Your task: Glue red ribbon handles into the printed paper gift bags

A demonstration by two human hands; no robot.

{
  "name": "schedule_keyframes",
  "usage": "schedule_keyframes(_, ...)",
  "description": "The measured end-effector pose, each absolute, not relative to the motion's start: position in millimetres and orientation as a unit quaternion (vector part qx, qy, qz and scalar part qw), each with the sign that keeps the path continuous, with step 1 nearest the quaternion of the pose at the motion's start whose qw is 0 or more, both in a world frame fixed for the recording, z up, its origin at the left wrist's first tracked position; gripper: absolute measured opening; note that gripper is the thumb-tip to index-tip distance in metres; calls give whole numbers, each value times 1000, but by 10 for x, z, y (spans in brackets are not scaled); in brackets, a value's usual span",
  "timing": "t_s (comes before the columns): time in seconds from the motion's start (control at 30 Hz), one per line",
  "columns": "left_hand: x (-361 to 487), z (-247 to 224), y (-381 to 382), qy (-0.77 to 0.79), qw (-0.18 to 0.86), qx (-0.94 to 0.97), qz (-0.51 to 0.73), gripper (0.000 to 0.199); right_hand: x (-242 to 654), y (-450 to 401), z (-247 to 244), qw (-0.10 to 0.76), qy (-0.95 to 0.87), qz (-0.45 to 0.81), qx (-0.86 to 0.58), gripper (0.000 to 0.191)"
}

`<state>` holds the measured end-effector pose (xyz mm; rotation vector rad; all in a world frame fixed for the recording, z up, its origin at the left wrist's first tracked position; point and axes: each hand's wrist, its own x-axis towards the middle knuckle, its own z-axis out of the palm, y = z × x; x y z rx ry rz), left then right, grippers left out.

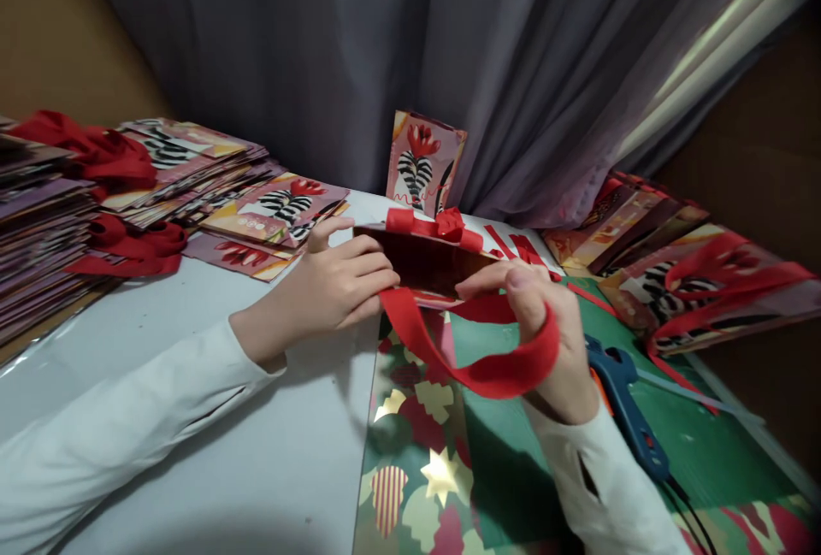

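A paper gift bag point(429, 266) lies in the middle of the work surface, its dark open mouth turned toward me. My left hand point(339, 283) grips its left side, fingers bent over the edge. At the right corner of the mouth, my right hand point(545, 315) pinches the bag's rim between thumb and fingers. A red ribbon point(475, 374) loops from the near side of the mouth and curves around to my right hand. More red ribbon point(442, 226) sits along the far edge of the bag. The bag's underside is hidden.
A blue glue gun point(625, 410) with a clear stick lies right of my right wrist. Stacked flat bags point(38, 239) and red ribbon bundles point(134, 245) are at left. One zebra-print bag point(416, 166) stands against the curtain point(308, 50). Ribboned bags point(693, 290) stand at right.
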<state>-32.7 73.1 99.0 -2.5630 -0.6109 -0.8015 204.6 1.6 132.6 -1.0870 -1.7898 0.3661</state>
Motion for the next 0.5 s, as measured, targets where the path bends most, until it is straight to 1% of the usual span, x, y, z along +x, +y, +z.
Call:
schedule_keyframes(0.1,-298,901,747,-193,209,-926,-247,28,2026,103,1717,450,-735,253,-440,34)
schedule_keyframes(0.2,-259,848,734,-202,202,-929,-235,26,2065,379,2033,387,-723,319,-475,18)
schedule_keyframes(0.33,-241,881,701,-220,172,-931,-235,25,2224,838,2213,328,-708,342,-523,13)
schedule_keyframes(0.43,-237,928,672,-235,142,-936,-222,30,2327,1026,2243,304,-724,333,-522,19)
schedule_keyframes(0.5,-224,939,657,-245,136,-935,-217,29,2362,1045,2269,265,-743,352,-504,21)
